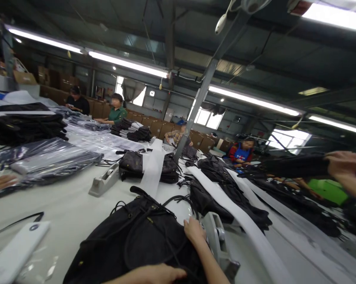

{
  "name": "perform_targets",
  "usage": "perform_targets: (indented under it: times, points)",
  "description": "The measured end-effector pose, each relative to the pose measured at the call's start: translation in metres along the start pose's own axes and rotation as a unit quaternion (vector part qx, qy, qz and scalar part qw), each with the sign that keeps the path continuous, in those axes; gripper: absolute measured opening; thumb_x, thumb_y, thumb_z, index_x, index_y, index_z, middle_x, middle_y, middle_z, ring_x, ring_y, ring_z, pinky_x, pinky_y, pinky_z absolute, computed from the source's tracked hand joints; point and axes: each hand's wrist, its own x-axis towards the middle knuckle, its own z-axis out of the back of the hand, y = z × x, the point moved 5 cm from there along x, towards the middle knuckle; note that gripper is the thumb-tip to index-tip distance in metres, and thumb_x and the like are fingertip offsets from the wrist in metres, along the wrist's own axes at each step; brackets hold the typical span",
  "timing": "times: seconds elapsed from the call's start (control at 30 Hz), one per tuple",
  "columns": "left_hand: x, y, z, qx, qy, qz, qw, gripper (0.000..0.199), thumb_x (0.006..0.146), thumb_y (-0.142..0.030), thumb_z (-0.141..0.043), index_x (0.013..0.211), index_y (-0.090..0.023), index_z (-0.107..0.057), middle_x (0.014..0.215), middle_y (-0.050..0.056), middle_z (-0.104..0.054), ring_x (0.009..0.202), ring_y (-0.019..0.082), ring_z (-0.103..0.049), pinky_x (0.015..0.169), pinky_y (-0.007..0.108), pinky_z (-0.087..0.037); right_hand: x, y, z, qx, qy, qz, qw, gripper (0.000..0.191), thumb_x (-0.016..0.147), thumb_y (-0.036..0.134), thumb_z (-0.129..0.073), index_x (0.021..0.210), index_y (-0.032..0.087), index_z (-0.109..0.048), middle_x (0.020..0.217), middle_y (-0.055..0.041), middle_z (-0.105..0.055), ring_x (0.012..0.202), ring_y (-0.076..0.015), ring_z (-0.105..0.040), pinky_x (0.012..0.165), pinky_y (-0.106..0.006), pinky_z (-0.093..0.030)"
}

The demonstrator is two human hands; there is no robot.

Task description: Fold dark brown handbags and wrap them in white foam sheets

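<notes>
One black bag (148,232), lying toward the near edge of the worktop (62,209); left hand (162,273) over it, grip indistinct. Right hand (195,230) at its right side, beside a tape dispenser (218,240); hold cannot be told.

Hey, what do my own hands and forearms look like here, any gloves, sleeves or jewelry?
Your left hand and right hand are bare, with no gloves. No sleeve or cuff shows on either forearm in view, and I see no watch or bracelet. Blur hides details as small as a thin ring.
</notes>
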Motion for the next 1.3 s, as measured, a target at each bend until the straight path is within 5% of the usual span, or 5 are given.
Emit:
perform_targets:
  times: [0.2, 0.33, 0.67, 1.1, 1.3]
  points:
    - [-0.059, 0.033, 0.141, 0.250, -0.302, 0.182, 0.902, 0.054, 0.078, -0.046, -0.052, 0.125, -0.020, -0.055, 0.106, 0.009, -0.068, 0.100, 0.027, -0.062, 0.088, 0.035, -0.045, 0.029, -0.029, -0.008, -0.005, 0.027, -0.104, 0.994, 0.030, 0.086, 0.021, -0.046, 0.109, 0.011, -0.064, 0.114, -0.0210, -0.062, 0.108, -0.0303, -0.061, 0.083, -0.039, -0.047]
    - [-0.079, 0.098, 0.193, 0.280, -0.334, 0.314, 0.843, 0.085, 0.065, -0.047, -0.064, 0.137, -0.013, -0.037, 0.122, 0.019, -0.058, 0.112, 0.034, -0.056, 0.092, 0.040, -0.043, 0.042, -0.031, -0.013, 0.003, 0.012, -0.146, 0.989, 0.032, 0.087, 0.025, -0.045, 0.110, 0.014, -0.064, 0.111, -0.0188, -0.064, 0.105, -0.0294, -0.062, 0.077, -0.038, -0.049]
    - [-0.079, 0.146, 0.202, 0.235, -0.387, 0.324, 0.831, 0.080, 0.063, -0.046, -0.069, 0.130, -0.014, -0.039, 0.113, 0.016, -0.063, 0.111, 0.030, -0.057, 0.087, 0.032, -0.044, 0.024, -0.009, 0.001, -0.067, -0.164, -0.111, 0.978, 0.032, 0.090, 0.028, -0.043, 0.110, 0.008, -0.058, 0.110, -0.0208, -0.057, 0.106, -0.0324, -0.056, 0.082, -0.038, -0.045]
    - [-0.099, 0.041, 0.175, 0.222, -0.442, 0.215, 0.842, 0.019, 0.079, -0.038, -0.057, 0.094, -0.025, -0.058, 0.089, 0.002, -0.070, 0.092, 0.024, -0.064, 0.078, 0.028, -0.043, -0.052, -0.031, 0.039, 0.046, -0.358, 0.030, 0.932, 0.044, 0.097, 0.038, -0.017, 0.113, 0.011, -0.048, 0.089, -0.0167, -0.064, 0.074, -0.0267, -0.064, 0.060, -0.033, -0.045]
    - [-0.149, 0.000, 0.199, 0.063, -0.511, 0.132, 0.847, 0.050, 0.068, -0.052, -0.066, 0.104, -0.018, -0.059, 0.098, 0.004, -0.071, 0.093, 0.027, -0.064, 0.083, 0.033, -0.049, -0.054, -0.015, 0.131, 0.041, -0.416, 0.056, 0.907, 0.040, 0.098, 0.040, -0.023, 0.113, 0.012, -0.048, 0.062, -0.0079, -0.061, 0.053, -0.0219, -0.061, 0.046, -0.026, -0.033]
